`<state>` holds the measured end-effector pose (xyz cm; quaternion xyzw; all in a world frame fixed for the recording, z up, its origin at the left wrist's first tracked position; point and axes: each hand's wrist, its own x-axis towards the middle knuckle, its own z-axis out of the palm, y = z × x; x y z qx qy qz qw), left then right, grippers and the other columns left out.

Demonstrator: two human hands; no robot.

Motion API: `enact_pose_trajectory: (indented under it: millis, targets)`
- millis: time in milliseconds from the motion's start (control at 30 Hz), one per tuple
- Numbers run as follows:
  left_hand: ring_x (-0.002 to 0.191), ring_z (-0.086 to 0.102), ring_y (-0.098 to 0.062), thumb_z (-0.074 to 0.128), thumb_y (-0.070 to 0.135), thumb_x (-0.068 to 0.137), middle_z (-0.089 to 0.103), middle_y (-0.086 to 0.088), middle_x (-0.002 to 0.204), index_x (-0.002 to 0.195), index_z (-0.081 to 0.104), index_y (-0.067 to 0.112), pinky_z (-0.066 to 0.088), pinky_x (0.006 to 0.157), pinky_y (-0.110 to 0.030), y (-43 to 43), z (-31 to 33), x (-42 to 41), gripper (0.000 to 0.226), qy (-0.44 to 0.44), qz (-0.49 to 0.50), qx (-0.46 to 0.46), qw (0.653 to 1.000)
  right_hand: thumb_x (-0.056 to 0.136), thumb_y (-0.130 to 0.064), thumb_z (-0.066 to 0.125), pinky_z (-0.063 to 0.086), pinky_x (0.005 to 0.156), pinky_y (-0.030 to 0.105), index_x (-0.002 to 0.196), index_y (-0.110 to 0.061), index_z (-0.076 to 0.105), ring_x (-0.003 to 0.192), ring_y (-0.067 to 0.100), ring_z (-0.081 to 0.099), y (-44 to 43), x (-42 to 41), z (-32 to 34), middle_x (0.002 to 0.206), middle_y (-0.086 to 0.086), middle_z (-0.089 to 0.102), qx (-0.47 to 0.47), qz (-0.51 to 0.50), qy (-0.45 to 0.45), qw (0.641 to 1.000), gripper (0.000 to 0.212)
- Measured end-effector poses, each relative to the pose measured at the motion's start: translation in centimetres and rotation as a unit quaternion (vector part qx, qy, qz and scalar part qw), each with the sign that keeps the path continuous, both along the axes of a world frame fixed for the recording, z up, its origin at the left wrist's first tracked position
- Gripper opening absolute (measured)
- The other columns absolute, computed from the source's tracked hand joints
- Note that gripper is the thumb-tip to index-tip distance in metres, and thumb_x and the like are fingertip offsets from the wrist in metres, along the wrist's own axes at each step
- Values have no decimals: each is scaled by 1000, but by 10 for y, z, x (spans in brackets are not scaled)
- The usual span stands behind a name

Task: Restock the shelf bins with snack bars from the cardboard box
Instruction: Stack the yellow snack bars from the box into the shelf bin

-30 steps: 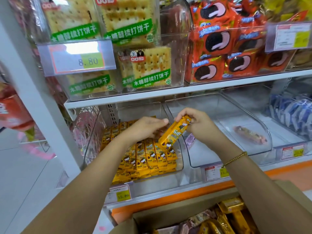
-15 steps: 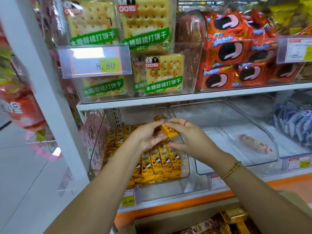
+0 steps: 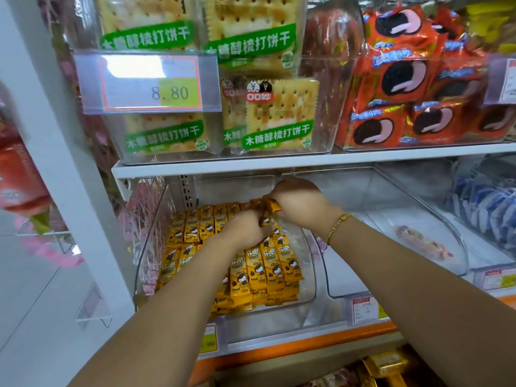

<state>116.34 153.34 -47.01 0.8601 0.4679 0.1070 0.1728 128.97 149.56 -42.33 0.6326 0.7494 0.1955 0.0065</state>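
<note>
Your right hand (image 3: pixel 298 202) pinches a bar (image 3: pixel 272 205) at the back of the bin (image 3: pixel 265 317). Left hand (image 3: pixel 245 230) on rows, grip unclear. Bin nearly full. Box (image 3: pixel 293 367) holds more; next bin (image 3: pixel 458 241) almost bare.

Bright, even shop light from overhead, white glare washing out the top of the price tag (image 3: pixel 131 69), sheen on the clear bins (image 3: pixel 435 219), left hand (image 3: pixel 245 229), right hand (image 3: pixel 300 203) and snack bar (image 3: pixel 272 205) motion-smeared, left edge blurred and bowed, shadows faint.
</note>
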Motion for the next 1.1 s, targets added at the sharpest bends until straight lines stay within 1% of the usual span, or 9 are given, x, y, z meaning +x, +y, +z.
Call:
enact_pose_trajectory:
  millis: [233, 400, 533, 633, 700, 800, 867, 933, 1100]
  targets:
    - [110, 55, -30, 52, 39, 94, 57, -13, 124, 135, 43, 14, 44, 83, -34, 18, -7, -7, 49, 95, 4, 19, 995, 88, -4, 55, 47, 79, 33, 107, 0, 60, 103, 35, 59, 12, -10, 8, 112, 18, 62, -114, -1, -41, 993, 20]
    - [112, 53, -28, 49, 34, 96, 55, -14, 127, 138, 41, 14, 41, 84, -31, 21, -4, -11, 47, 106, -20, -18, 994, 85, -12, 63, 47, 70, 30, 98, -7, 60, 84, 25, 56, 18, -6, 7, 93, 11, 59, -250, -25, -40, 967, 14]
    - [134, 37, -29, 42, 31, 100, 25, -9, 155, 152, 13, 22, 34, 104, -32, 16, 5, -15, 60, 126, -54, -45, 989, 90, -5, 46, 29, 112, 36, 109, -8, 59, 142, 28, 25, 20, -4, 3, 129, 11, 55, -274, -34, -46, 960, 23]
    - [138, 30, -29, 39, 30, 101, 19, -8, 157, 152, 10, 21, 31, 107, -31, 10, 9, -12, 60, 128, -41, -51, 990, 92, -4, 40, 8, 120, 41, 115, -7, 60, 148, 26, 4, 19, -7, 1, 150, 15, 35, -268, -49, -54, 961, 30]
    - [127, 44, -30, 39, 30, 100, 38, -13, 147, 149, 24, 17, 39, 94, -32, 6, 13, -9, 53, 124, -17, -60, 990, 93, -6, 41, 3, 121, 41, 122, -6, 60, 148, 26, -1, 15, -10, -1, 157, 17, 20, -252, -63, -60, 964, 34]
    - [114, 53, -29, 42, 29, 99, 53, -14, 131, 134, 46, 10, 43, 84, -31, -17, 26, -9, 40, 103, 7, -38, 994, 94, -11, 45, 1, 121, 42, 121, -10, 63, 148, 26, 7, 11, -12, -8, 152, 15, 33, -194, -63, -83, 975, 32]
    - [115, 53, -29, 46, 29, 98, 55, -15, 129, 130, 51, 10, 44, 89, -33, -39, 37, -17, 38, 72, 10, -5, 997, 93, -9, 48, 18, 119, 41, 119, -9, 63, 143, 28, 24, 8, -13, -10, 141, 15, 48, -163, -62, -62, 983, 30]
    - [112, 56, -27, 47, 30, 97, 59, -14, 125, 134, 50, 13, 46, 91, -34, -65, 48, -31, 41, 45, 18, 19, 999, 91, -3, 49, 42, 103, 38, 114, -5, 63, 129, 30, 44, 2, -16, -7, 126, 16, 57, -132, -60, -13, 989, 27]
    - [102, 62, -24, 47, 35, 96, 66, -10, 112, 132, 51, 17, 48, 87, -32, -116, 61, -72, 41, 19, 39, 57, 997, 87, 3, 50, 48, 73, 33, 96, -3, 66, 97, 31, 63, -12, -27, 3, 102, 14, 65, -75, -56, -2, 996, 20]
